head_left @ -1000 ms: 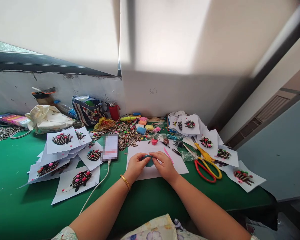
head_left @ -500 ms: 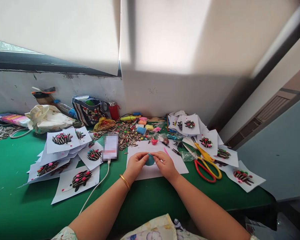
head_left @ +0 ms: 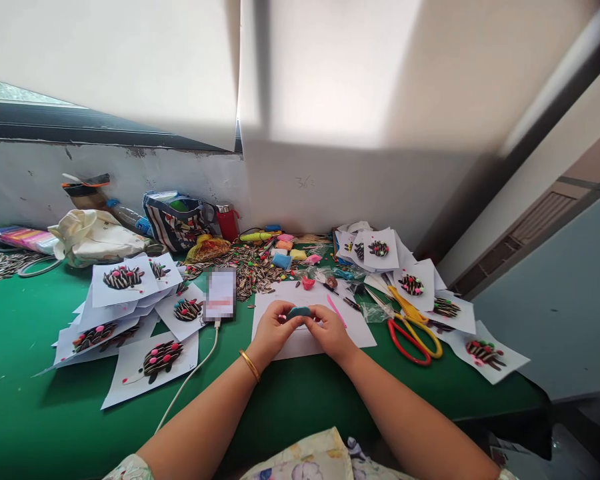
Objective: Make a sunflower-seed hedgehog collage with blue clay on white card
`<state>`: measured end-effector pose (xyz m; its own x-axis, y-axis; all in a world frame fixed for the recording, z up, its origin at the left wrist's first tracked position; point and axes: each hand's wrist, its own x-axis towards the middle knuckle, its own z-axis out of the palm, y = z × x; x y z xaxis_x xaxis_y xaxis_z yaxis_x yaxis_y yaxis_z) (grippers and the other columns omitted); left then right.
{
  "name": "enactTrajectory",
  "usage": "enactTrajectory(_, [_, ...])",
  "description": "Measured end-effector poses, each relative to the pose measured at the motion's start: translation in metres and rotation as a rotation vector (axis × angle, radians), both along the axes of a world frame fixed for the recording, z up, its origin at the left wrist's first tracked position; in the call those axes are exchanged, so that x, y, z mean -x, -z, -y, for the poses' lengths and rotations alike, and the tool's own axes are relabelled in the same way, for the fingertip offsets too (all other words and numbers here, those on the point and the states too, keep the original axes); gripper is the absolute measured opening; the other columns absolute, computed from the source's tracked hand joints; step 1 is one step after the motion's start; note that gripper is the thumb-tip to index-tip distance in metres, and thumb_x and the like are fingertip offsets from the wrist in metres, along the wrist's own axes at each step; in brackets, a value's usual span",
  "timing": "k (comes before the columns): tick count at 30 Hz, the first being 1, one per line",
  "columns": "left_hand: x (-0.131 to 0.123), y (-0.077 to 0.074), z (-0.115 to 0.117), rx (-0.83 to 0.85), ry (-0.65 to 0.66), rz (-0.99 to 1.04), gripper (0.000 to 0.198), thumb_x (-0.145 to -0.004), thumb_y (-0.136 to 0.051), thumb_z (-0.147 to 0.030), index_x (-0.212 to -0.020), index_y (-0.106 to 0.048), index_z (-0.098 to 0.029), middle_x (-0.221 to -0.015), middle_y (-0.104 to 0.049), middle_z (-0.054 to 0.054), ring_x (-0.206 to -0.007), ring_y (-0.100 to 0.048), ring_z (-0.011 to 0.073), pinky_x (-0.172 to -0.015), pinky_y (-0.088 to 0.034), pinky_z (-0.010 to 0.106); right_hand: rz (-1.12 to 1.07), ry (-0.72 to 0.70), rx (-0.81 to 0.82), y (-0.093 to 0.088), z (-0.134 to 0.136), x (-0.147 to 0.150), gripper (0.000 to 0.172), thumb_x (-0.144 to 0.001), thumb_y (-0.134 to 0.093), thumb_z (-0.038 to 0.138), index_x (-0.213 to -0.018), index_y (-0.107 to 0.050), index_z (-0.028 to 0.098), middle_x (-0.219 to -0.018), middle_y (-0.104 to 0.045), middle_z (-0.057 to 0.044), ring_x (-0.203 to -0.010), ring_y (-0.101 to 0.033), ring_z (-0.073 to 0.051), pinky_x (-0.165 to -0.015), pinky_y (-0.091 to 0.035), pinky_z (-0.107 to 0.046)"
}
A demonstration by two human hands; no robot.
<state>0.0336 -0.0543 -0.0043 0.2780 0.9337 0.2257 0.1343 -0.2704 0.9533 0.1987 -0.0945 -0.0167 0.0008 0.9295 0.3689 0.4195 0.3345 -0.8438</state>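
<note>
A flattened piece of teal modelling clay (head_left: 299,311) is held between my two hands above a white sheet of paper (head_left: 305,348). My left hand (head_left: 271,331) pinches its left side with thumb and fingers. On the right side, my right hand (head_left: 331,331) grips it the same way, the thumbs nearly meeting below. Just beyond the fingers, a red clay lump (head_left: 308,284) rests near the sheet's far edge. A thin pink tool (head_left: 337,311) lies on the paper right of my right hand, close to a black pen (head_left: 351,304).
Stacked paper sheets with seed-and-clay hedgehog pictures flank me at left (head_left: 150,373) and right (head_left: 490,357). Large scissors (head_left: 413,340) lie at right. A phone (head_left: 220,293) with a white cable (head_left: 187,383) is at left. Behind are sunflower seeds (head_left: 260,270), coloured clay (head_left: 282,260) and a striped bag (head_left: 177,220).
The teal clay has tilted from showing its round face to a narrower, bent shape. My fingers have shifted around it, thumbs now lower in front. Nothing else on the table has visibly moved.
</note>
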Motion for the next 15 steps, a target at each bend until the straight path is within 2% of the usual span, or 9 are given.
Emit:
enactTrajectory(3, [0.0002, -0.0004, 0.0014, -0.042, -0.013, -0.063, 0.029, -0.071, -0.073, -0.040, -0.092, -0.069, -0.019, -0.092, -0.070, 0.005, -0.079, -0.062, 0.0171, -0.071, -0.050, 0.029, 0.028, -0.014, 0.007, -0.0013, 0.0015, 0.0016, 0.014, -0.087, -0.057, 0.029, -0.091, -0.068, 0.021, -0.087, -0.067, -0.003, -0.081, -0.058, -0.018, -0.073, -0.045, -0.029])
enactTrajectory(7, [0.0011, 0.0005, 0.0018, -0.030, -0.013, -0.061, 0.026, -0.077, -0.067, -0.044, -0.081, -0.069, -0.018, -0.079, -0.070, 0.004, -0.072, -0.061, 0.0166, -0.066, -0.050, 0.028, 0.059, -0.044, 0.009, -0.0016, 0.0023, 0.0032, 0.013, -0.086, -0.056, 0.026, -0.089, -0.068, 0.021, -0.085, -0.066, -0.002, -0.080, -0.058, -0.017, -0.073, -0.045, -0.029])
enactTrajectory(9, [0.0012, 0.0004, 0.0015, -0.012, -0.011, -0.040, 0.028, -0.079, -0.064, -0.045, -0.083, -0.070, -0.018, -0.081, -0.071, 0.005, -0.075, -0.063, 0.0174, -0.068, -0.052, 0.028, 0.048, -0.033, 0.006, -0.0010, 0.0019, 0.0027, 0.013, -0.086, -0.057, 0.026, -0.090, -0.067, 0.021, -0.085, -0.065, -0.002, -0.079, -0.057, -0.017, -0.071, -0.045, -0.029])
enactTrajectory(12, [0.0011, 0.0004, 0.0004, -0.016, 0.002, 0.000, 0.032, -0.082, -0.060, -0.046, -0.094, -0.072, -0.019, -0.096, -0.073, 0.007, -0.087, -0.066, 0.0196, -0.077, -0.053, 0.031, 0.056, -0.028, 0.003, -0.0003, 0.0014, 0.0016, 0.013, -0.085, -0.056, 0.026, -0.089, -0.067, 0.021, -0.083, -0.064, -0.002, -0.078, -0.056, -0.017, -0.070, -0.045, -0.029])
enactTrajectory(15, [0.0012, 0.0022, -0.0014, -0.033, -0.008, -0.027, 0.031, -0.079, -0.063, -0.047, -0.087, -0.073, -0.019, -0.090, -0.073, 0.006, -0.084, -0.065, 0.0199, -0.075, -0.053, 0.031, 0.076, -0.041, 0.014, -0.0008, 0.0019, 0.0017, 0.013, -0.085, -0.055, 0.025, -0.088, -0.066, 0.021, -0.084, -0.064, -0.002, -0.079, -0.057, -0.018, -0.072, -0.045, -0.029])
